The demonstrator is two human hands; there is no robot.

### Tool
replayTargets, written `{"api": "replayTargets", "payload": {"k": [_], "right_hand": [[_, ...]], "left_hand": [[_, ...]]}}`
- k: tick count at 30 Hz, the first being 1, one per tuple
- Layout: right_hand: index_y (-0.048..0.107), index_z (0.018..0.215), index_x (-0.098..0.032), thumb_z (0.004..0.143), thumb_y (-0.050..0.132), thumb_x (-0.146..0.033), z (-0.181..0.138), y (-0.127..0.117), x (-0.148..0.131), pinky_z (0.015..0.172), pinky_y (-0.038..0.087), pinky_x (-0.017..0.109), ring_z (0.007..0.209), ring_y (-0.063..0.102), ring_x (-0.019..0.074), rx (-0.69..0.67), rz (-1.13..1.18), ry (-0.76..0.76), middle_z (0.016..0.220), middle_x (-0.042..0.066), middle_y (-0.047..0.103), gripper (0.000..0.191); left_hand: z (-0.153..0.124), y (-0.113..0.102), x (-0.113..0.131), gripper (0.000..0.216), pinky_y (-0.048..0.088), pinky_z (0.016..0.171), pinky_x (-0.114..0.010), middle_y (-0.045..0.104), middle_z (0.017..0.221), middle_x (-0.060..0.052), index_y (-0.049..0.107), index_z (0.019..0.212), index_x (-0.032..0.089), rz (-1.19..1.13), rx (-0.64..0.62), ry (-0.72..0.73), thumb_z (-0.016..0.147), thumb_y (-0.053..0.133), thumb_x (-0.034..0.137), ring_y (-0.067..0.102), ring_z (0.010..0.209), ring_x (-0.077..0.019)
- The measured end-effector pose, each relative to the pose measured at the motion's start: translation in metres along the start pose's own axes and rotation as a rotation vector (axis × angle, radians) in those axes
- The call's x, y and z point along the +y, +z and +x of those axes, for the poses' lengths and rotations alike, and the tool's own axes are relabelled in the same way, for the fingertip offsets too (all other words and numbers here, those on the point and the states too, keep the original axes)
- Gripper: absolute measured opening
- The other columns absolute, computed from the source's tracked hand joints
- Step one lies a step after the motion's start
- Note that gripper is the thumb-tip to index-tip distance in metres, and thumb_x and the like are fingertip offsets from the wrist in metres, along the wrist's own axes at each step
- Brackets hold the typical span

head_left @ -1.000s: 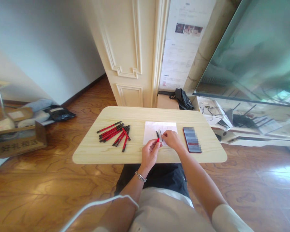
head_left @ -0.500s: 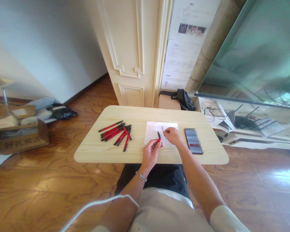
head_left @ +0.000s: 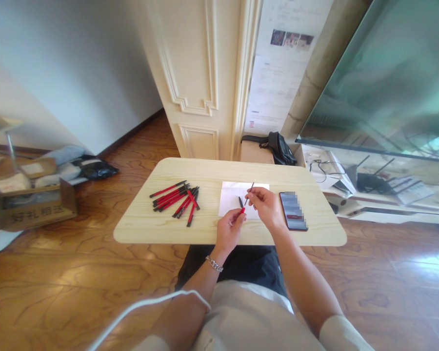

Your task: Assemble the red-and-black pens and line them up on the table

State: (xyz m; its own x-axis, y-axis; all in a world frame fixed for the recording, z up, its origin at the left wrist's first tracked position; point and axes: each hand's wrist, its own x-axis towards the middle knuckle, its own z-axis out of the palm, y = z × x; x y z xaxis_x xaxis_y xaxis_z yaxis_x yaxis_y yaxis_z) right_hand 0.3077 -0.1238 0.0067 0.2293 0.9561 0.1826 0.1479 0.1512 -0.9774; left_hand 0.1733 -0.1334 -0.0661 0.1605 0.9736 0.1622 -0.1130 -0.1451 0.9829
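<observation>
At far left a box (head_left: 36,209) sits on the floor, well apart from your table (head_left: 142,231); on the table's left half lie your pens (head_left: 177,200), red with black ends, most of them heaped across one another; they look whole from here, though their insides cannot be seen. Your left hand (head_left: 229,226), over the table's near part, has thumb and fingers clamped on a red barrel (head_left: 243,210); a black piece (head_left: 240,201) shows just past it, over the paper (head_left: 226,188), and you cannot tell from this view whether the two are joined. Your right hand (head_left: 266,207) pinches a thin rod (head_left: 253,183) between its fingertips, tilted, its lower end near the barrel; the hands are close, with no contact to be seen. As a judgement, this one pen is partway through: the rod is outside the barrel, so its parts are not yet together; the heap at your left lies out of hand. To the right, your phone (head_left: 293,212) lies on the table, just beside your right wrist.
</observation>
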Motion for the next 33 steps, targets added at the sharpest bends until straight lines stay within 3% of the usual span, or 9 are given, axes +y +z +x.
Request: {"api": "replayTargets", "payload": {"k": [3, 8, 19, 29, 33], "right_hand": [[0.066, 0.089, -0.016, 0.078, 0.06, -0.039, -0.006, 0.0, 0.002, 0.062, 0.047, 0.026, 0.068, 0.059, 0.0141, -0.067, -0.138, -0.02, 0.08, 0.005, 0.067, 0.026], [0.068, 0.085, -0.018, 0.081, 0.056, -0.04, -0.013, -0.004, 0.004, 0.064, 0.045, 0.025, 0.073, 0.06, 0.0154, -0.178, -0.251, -0.015, 0.081, 0.003, 0.069, 0.025], [0.069, 0.084, -0.018, 0.081, 0.057, -0.04, -0.013, -0.004, 0.006, 0.065, 0.045, 0.026, 0.075, 0.062, 0.0164, -0.137, -0.287, -0.031, 0.083, 0.004, 0.07, 0.025], [0.07, 0.086, -0.02, 0.081, 0.059, -0.037, -0.014, -0.011, 0.009, 0.066, 0.045, 0.027, 0.079, 0.062, 0.0174, -0.191, -0.322, -0.026, 0.085, 0.004, 0.071, 0.022], [0.069, 0.097, -0.019, 0.08, 0.059, -0.038, -0.003, -0.02, 0.021, 0.071, 0.047, 0.028, 0.08, 0.063, 0.0173, -0.203, -0.276, -0.025, 0.09, 0.005, 0.071, 0.028]], "left_hand": [[0.0, 0.0, 0.001, 0.032, 0.053, 0.071, -0.029, 0.071, 0.084, -0.006, 0.065, 0.098, 0.016, -0.011, 0.005, 0.006, 0.08, 0.063, 0.042, 0.067, 0.074, -0.0166], [0.0, -0.001, 0.003, 0.033, 0.052, 0.071, -0.028, 0.071, 0.083, -0.007, 0.065, 0.1, 0.015, -0.017, -0.018, 0.004, 0.081, 0.063, 0.043, 0.067, 0.076, -0.017], [0.0, -0.002, 0.005, 0.032, 0.051, 0.07, -0.028, 0.071, 0.082, -0.006, 0.066, 0.098, 0.016, -0.018, -0.027, -0.003, 0.08, 0.063, 0.042, 0.066, 0.074, -0.0162], [-0.001, -0.001, 0.002, 0.032, 0.053, 0.072, -0.029, 0.071, 0.084, -0.008, 0.065, 0.1, 0.015, -0.038, -0.034, -0.003, 0.082, 0.062, 0.042, 0.067, 0.076, -0.0168], [-0.001, -0.002, 0.005, 0.032, 0.054, 0.073, -0.029, 0.07, 0.086, -0.008, 0.063, 0.101, 0.015, -0.059, -0.034, -0.005, 0.082, 0.062, 0.041, 0.068, 0.077, -0.0168]]}}
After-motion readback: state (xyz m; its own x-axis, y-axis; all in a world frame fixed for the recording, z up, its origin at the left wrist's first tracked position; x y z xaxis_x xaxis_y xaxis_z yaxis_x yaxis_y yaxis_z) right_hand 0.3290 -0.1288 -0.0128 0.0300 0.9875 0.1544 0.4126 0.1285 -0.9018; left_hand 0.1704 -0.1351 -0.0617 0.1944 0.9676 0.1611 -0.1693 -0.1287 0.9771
